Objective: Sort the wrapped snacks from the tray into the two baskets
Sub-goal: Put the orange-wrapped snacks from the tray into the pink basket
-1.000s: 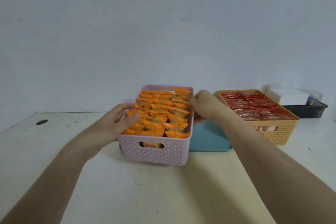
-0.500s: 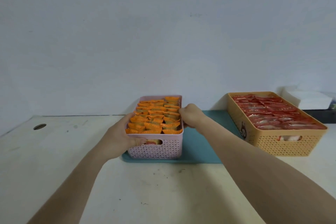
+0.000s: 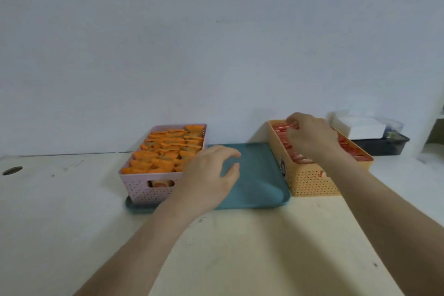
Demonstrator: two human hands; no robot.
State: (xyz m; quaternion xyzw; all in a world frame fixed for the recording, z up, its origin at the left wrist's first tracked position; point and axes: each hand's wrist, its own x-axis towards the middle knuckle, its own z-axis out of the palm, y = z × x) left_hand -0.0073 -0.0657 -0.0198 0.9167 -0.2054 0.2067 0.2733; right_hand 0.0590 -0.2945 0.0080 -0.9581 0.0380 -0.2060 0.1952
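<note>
One teal tray (image 3: 259, 175), two baskets, pink basket (image 3: 144, 190) of orange snacks (image 3: 165, 149) on its left end, yellow basket (image 3: 310, 182) of red snacks (image 3: 281, 134) just beside it, left hand (image 3: 209, 175) relaxed, empty, right hand (image 3: 312, 137) curled onto red snacks, grip unclear

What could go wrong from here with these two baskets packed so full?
The orange snacks are heaped to the rim of the pink basket, and the left hand is close beside it; a knock might spill the top ones. The right hand reaches across the yellow basket over the packed red snacks, so its forearm could drag some out.
</note>
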